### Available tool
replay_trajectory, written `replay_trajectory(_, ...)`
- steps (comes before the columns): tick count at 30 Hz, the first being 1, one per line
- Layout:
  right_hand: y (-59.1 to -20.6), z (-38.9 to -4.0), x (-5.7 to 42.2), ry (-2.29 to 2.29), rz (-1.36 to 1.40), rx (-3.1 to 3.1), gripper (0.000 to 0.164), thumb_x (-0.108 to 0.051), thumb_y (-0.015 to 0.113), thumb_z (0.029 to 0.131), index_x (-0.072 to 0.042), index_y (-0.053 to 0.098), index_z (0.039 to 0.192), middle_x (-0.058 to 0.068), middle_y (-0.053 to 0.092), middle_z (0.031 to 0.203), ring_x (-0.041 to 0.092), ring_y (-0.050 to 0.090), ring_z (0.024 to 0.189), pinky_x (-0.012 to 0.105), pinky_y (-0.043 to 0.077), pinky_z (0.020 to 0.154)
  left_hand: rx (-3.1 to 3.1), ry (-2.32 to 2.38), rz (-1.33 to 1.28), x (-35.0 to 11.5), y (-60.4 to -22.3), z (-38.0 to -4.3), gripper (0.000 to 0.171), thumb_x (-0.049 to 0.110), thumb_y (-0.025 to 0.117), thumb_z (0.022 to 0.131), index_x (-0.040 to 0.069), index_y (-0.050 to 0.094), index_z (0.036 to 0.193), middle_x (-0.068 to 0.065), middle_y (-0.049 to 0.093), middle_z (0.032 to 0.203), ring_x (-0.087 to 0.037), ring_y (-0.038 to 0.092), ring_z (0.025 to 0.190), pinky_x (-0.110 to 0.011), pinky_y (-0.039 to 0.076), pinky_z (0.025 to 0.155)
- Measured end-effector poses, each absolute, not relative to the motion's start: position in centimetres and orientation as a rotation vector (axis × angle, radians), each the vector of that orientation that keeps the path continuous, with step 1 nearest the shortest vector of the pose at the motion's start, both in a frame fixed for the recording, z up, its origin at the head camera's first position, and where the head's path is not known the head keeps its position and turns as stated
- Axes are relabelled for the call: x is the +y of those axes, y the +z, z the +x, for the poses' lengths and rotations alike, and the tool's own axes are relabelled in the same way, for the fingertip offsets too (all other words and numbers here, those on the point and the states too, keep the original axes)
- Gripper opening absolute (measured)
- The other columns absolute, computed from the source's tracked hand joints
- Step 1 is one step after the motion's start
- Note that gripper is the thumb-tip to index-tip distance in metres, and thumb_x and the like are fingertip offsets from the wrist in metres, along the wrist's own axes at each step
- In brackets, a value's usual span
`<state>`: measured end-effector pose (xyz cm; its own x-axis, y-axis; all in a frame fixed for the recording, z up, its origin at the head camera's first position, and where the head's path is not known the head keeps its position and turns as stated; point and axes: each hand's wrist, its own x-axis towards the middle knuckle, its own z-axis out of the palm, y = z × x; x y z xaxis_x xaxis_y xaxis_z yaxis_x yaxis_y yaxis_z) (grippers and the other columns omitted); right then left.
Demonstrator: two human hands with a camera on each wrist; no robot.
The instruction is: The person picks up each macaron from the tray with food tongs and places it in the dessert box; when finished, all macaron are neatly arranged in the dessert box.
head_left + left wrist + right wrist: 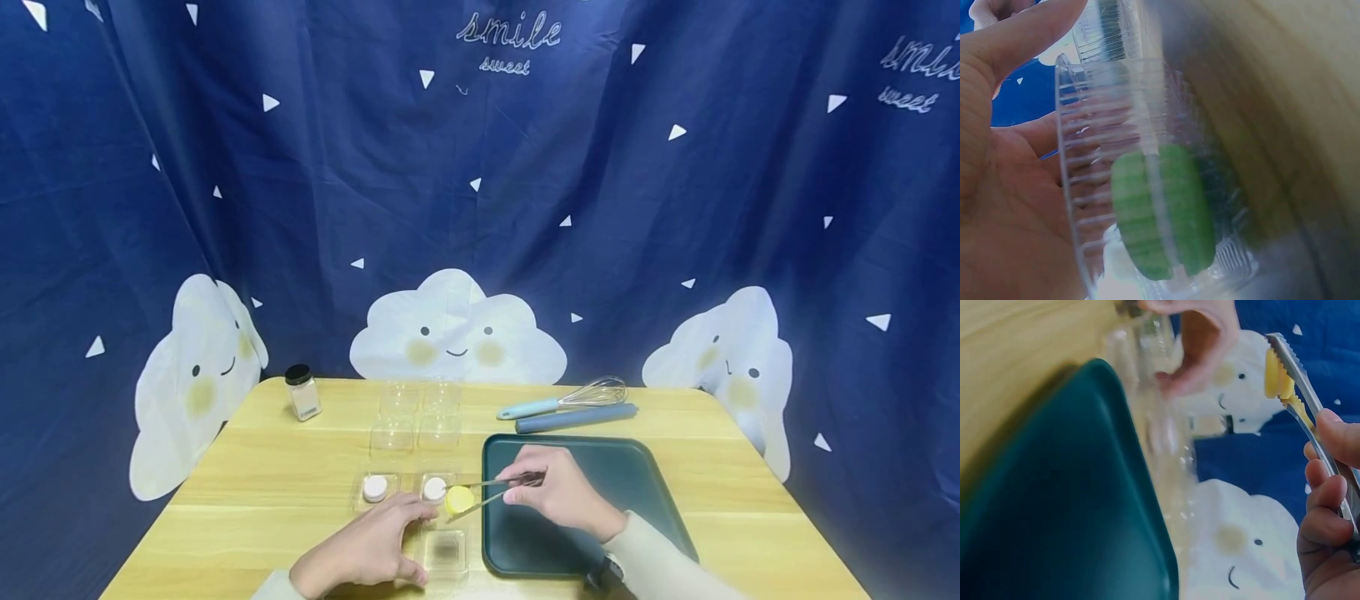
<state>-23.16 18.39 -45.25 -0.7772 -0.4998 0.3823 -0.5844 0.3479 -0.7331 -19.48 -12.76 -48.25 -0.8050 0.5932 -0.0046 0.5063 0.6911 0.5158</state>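
My right hand [558, 492] grips metal tongs [1311, 394], whose tips pinch a yellow macaron [1277, 374]. In the head view, the yellow macaron hangs just right of a white macaron [434, 490] in a clear plastic box. Another white macaron [375, 488] sits in a clear box to its left. My left hand [371, 542] lies with spread fingers and thumb at the left of a clear box [446, 552]. Close to its palm, the left wrist view shows a green macaron [1166, 212] inside a ribbed clear box [1069, 156]; the head view hides that macaron.
A dark green tray [577, 562] lies under my right hand. Behind it are a whisk [536, 407] and a blue-grey rod [573, 418]. Several clear cups [392, 435] stand beyond the boxes. A black-lidded jar [303, 396] stands at the back left of the table [277, 467].
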Motion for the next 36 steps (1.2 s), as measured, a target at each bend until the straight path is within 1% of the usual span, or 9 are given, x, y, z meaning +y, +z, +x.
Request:
replay_trajectory(3, -45.6, -22.9, 17.8, 1.377, 1.054, -2.548, 0.017, -0.022, 0.085, 0.081, -0.021, 0.081, 0.097, -0.006, 0.068, 0.079, -0.004, 0.053, 0.067, 0.019, 0.053, 0.059, 2.726, 0.759, 0.895, -12.7, -48.2, -19.5, 0.077, 0.051, 0.088, 0.069, 0.018, 0.064, 0.134, 0.003, 0.062, 0.139, -0.025, 0.056, 0.130, -0.053, 0.050, 0.107)
replay_trajectory(5, -45.9, -22.8, 17.5, 1.369, 1.080, -2.584, 0.016, -0.024, 0.084, 0.082, -0.022, 0.081, 0.097, -0.007, 0.067, 0.078, -0.005, 0.053, 0.066, 0.019, 0.053, 0.059, 2.721, 0.767, 0.895, -12.7, -48.2, -19.5, 0.077, 0.051, 0.087, 0.068, 0.017, 0.064, 0.134, 0.002, 0.061, 0.140, -0.027, 0.056, 0.131, -0.054, 0.050, 0.108)
replay_trajectory(9, -46.3, -22.6, 17.0, 1.340, 1.136, -2.625, 0.014, -0.020, 0.084, 0.082, -0.019, 0.082, 0.096, -0.009, 0.064, 0.077, -0.005, 0.053, 0.066, 0.018, 0.053, 0.059, 2.708, 0.785, 0.896, -12.7, -48.1, -19.4, 0.078, 0.050, 0.087, 0.069, 0.015, 0.064, 0.134, -0.001, 0.061, 0.141, -0.030, 0.055, 0.132, -0.056, 0.048, 0.108)
replay_trajectory(12, -46.6, -22.6, 16.8, 1.281, 1.189, -2.621, 0.015, -0.016, 0.085, 0.081, -0.015, 0.082, 0.095, -0.010, 0.064, 0.076, -0.006, 0.053, 0.068, 0.016, 0.052, 0.060, 2.708, 0.780, 0.896, -12.8, -48.1, -19.4, 0.079, 0.050, 0.087, 0.069, 0.015, 0.063, 0.136, -0.001, 0.061, 0.141, -0.030, 0.055, 0.132, -0.057, 0.048, 0.108)
replay_trajectory(15, -46.8, -22.6, 16.5, 1.184, 1.247, -2.606, 0.015, -0.015, 0.086, 0.079, -0.014, 0.082, 0.094, -0.011, 0.063, 0.076, -0.009, 0.053, 0.069, 0.013, 0.051, 0.061, 2.714, 0.768, 0.896, -12.8, -48.1, -19.5, 0.079, 0.051, 0.086, 0.070, 0.015, 0.063, 0.136, -0.001, 0.061, 0.141, -0.029, 0.055, 0.131, -0.056, 0.049, 0.108)
replay_trajectory(21, -47.2, -22.4, 16.0, 1.100, 1.298, -2.607, 0.015, -0.012, 0.086, 0.079, -0.011, 0.081, 0.093, -0.008, 0.064, 0.075, -0.011, 0.053, 0.068, 0.009, 0.050, 0.062, 2.704, 0.774, 0.888, -12.8, -48.2, -19.5, 0.078, 0.051, 0.087, 0.070, 0.016, 0.063, 0.135, -0.001, 0.061, 0.140, -0.028, 0.056, 0.131, -0.055, 0.050, 0.107)
replay_trajectory(28, -47.8, -22.4, 15.5, 1.025, 1.296, -2.650, 0.012, -0.012, 0.085, 0.079, -0.011, 0.081, 0.091, -0.009, 0.064, 0.076, -0.012, 0.052, 0.067, 0.005, 0.048, 0.062, 2.706, 0.777, 0.899, -12.8, -48.3, -19.5, 0.078, 0.051, 0.086, 0.070, 0.015, 0.063, 0.136, 0.000, 0.061, 0.141, -0.028, 0.056, 0.131, -0.054, 0.050, 0.107)
replay_trajectory(36, -47.7, -22.4, 15.4, 0.993, 1.306, -2.684, 0.013, -0.012, 0.085, 0.080, -0.010, 0.080, 0.092, 0.001, 0.070, 0.081, -0.012, 0.056, 0.070, 0.004, 0.049, 0.064, 2.717, 0.763, 0.906, -12.9, -48.3, -19.6, 0.077, 0.051, 0.086, 0.070, 0.015, 0.063, 0.134, -0.001, 0.062, 0.140, -0.027, 0.057, 0.130, -0.053, 0.050, 0.107)
